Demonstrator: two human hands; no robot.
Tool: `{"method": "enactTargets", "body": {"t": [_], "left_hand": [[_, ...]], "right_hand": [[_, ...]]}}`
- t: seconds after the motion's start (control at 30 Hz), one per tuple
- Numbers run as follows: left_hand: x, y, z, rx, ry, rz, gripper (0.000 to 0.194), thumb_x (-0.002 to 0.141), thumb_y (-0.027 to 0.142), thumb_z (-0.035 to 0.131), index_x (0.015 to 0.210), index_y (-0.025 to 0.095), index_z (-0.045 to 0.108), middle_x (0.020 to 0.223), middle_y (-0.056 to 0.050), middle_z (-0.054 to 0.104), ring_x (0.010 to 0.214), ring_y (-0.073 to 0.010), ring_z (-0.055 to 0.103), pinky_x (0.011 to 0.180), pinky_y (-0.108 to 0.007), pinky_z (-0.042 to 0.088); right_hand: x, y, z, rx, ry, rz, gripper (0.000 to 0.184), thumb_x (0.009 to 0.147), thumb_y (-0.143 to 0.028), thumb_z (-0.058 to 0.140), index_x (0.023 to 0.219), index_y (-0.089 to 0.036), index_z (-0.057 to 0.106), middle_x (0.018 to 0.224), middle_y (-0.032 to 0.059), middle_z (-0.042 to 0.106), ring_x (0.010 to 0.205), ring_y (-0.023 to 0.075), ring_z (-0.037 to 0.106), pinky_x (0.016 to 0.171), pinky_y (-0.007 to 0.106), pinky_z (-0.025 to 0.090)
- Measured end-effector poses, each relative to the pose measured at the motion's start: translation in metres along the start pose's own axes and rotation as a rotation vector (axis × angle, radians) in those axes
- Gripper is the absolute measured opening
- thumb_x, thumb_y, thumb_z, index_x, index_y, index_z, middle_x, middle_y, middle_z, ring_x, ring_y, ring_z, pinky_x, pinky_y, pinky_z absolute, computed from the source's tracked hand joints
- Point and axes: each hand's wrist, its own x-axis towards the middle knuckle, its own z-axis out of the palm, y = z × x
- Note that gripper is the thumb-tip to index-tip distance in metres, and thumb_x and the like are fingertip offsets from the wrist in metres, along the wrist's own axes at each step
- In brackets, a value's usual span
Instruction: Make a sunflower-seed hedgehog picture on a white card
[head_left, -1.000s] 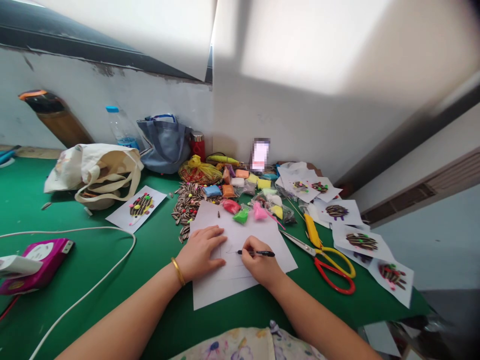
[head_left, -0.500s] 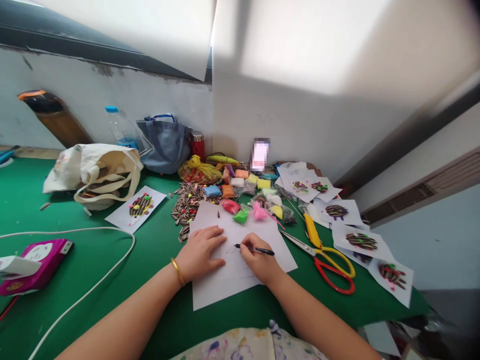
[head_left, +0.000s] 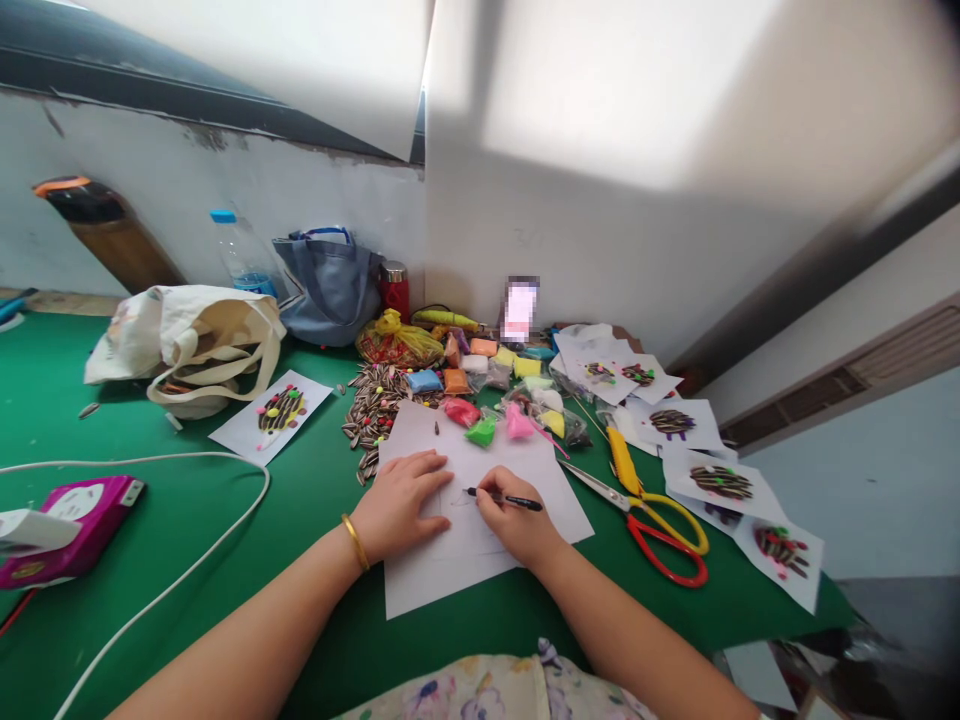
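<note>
A black pen (head_left: 517,501) is pinched in my right hand (head_left: 517,515), its tip at the white paper (head_left: 427,592) near a short, thin drawn line. Flat on the left part of that paper rests my left hand (head_left: 405,505), fingers spread, a gold bangle on its wrist. Sunflower seeds (head_left: 369,405) lie in a heap beyond my left hand, and one loose seed sits on the paper. Along the paper's far edge are small bags of coloured clay, among them a green one (head_left: 481,432) and a pink one (head_left: 517,422).
Scissors (head_left: 667,570) and a yellow utility knife (head_left: 622,460) lie to the right, beside several decorated cards (head_left: 739,485). Another card (head_left: 247,435) is at left. Further left are a canvas bag (head_left: 187,310), a white cable (head_left: 255,500) and a magenta box (head_left: 97,515). A phone (head_left: 519,310) stands against the wall.
My right hand has shifted slightly left and up over the paper with the pen, and the drawn line looks a little longer. My left hand stays in place.
</note>
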Motion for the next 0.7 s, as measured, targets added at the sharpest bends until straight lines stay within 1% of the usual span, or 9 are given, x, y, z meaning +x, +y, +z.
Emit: {"method": "enactTargets", "body": {"t": [0.7], "left_hand": [[0.0009, -0.0002, 0.0006, 0.010, -0.012, -0.005, 0.060, 0.072, 0.044, 0.072, 0.129, 0.028, 0.058, 0.143, -0.006, 0.051, 0.134, -0.0312, 0.042, 0.109, -0.049, 0.032]], "right_hand": [[0.0008, -0.0004, -0.0018, -0.039, 0.064, 0.001, 0.009, 0.081, -0.022, 0.048, 0.073, -0.021, 0.050, 0.068, -0.0021, 0.054, 0.064, 0.0148, 0.052, 0.061, 0.026, 0.037]]}}
